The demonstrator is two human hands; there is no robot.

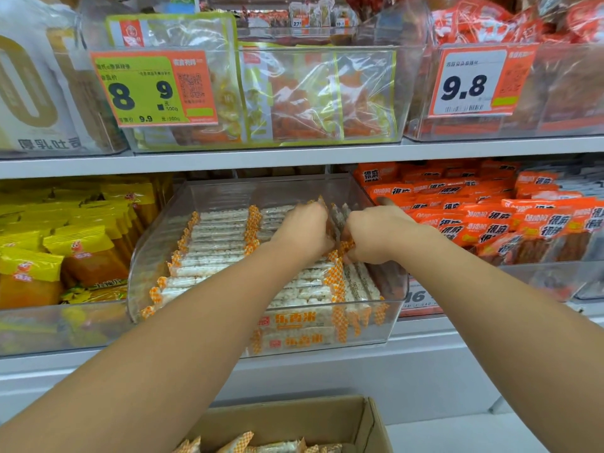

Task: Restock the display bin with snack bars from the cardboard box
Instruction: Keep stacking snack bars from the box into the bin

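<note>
I see both arms reaching into the clear display bin (209,197) on the lower shelf. My left hand (302,228) is curled around a bundle of snack bars (340,212) that stand on edge in the right part of the bin, and my right hand (376,235) pinches the orange checkered ends of the same bundle from the other side, so the two hands almost meet over it. The rest of the bin already holds rows of puffed rice bars (215,237) in clear wrappers with orange ends, lying flat and side by side; two more lie against the front wall with their labels facing out. Below, at the bottom edge of the view, the cardboard box (366,429) stands open, and a few bars in the box (271,446) are visible inside it. To the left of the bin are yellow packets (55,250), to the right orange packets (490,217). On the shelf above, a price tag (153,88) hangs on another clear bin.
</note>
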